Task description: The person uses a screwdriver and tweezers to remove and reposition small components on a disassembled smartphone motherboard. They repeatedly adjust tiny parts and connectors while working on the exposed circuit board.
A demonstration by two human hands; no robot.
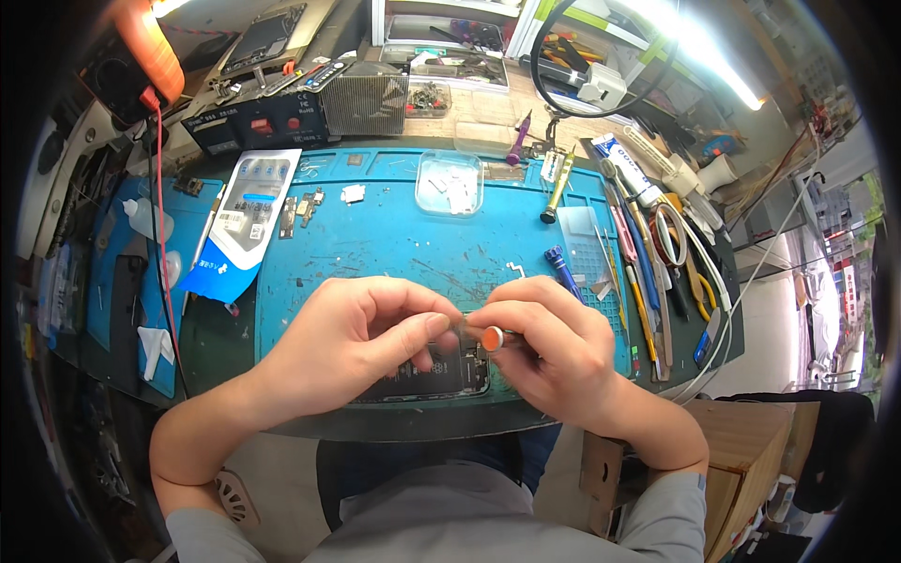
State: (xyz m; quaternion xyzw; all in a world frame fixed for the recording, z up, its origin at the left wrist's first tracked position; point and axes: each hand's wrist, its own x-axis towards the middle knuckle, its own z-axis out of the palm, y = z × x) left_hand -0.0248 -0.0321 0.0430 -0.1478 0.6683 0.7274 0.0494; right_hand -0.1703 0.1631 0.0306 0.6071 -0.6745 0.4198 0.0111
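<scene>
My right hand (563, 347) grips a small screwdriver (493, 339), whose orange-capped end faces up at me; its shaft is hidden by the fingers. The fingertips of my left hand (343, 338) are pinched close to those of the right, and what they hold, if anything, is too small to make out. Beneath both hands lies an opened phone (432, 379) with its dark battery showing, near the front edge of the blue work mat (347, 249). My hands cover much of the phone.
A clear plastic box (449, 185) of small parts stands on the mat. Blue (563, 270) and green (558, 190) screwdrivers lie to the right, near a crowd of tweezers and pens (648, 272). A white and blue package (246, 220) lies left, beside a squeeze bottle (145, 220).
</scene>
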